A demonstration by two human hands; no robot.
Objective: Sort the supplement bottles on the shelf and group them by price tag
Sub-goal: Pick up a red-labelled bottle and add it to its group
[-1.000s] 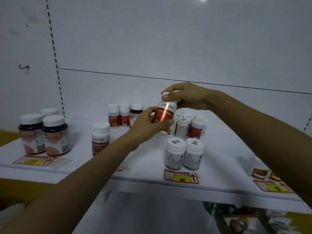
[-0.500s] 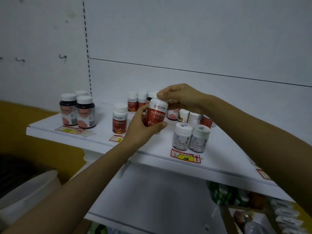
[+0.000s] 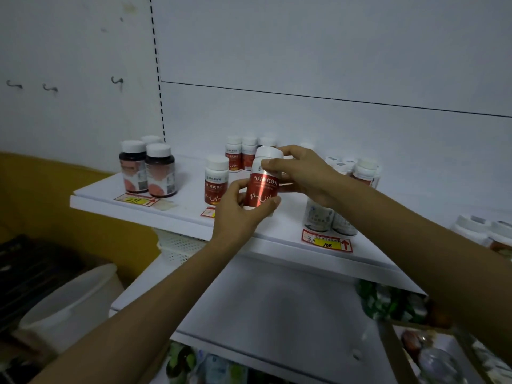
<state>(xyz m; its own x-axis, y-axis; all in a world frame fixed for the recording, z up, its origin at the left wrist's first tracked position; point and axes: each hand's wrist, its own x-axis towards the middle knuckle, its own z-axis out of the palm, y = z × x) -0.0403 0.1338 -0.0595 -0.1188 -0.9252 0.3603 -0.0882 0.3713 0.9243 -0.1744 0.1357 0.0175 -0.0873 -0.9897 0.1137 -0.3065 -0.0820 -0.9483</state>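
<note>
A person's two bare hands hold one red-labelled supplement bottle [image 3: 261, 187] with a white cap, upright and just above the middle of a white shelf [image 3: 188, 209]. The left hand [image 3: 239, 214] curls its thumb and fingers round the bottle's lower body. The right hand [image 3: 302, 173] pinches the cap and neck between thumb and fingertips.

Just left of the held bottle a matching red bottle [image 3: 216, 180] stands on the shelf, with a small price tag [image 3: 208, 212] at its foot, partly hidden by the left hand. Further left stand dark jars [image 3: 159, 170] behind a yellow price tag [image 3: 137, 200]. A back row of small bottles [image 3: 234, 153] is partly hidden by the held bottle. To the right, the right forearm covers the tops of two white bottles [image 3: 317, 217]; a yellow-and-red tag [image 3: 327, 241] lies on the near edge before them. More capped bottles [image 3: 365, 170] stand far right, behind the wrist. A white bucket [image 3: 72, 303] sits low on the left.
</note>
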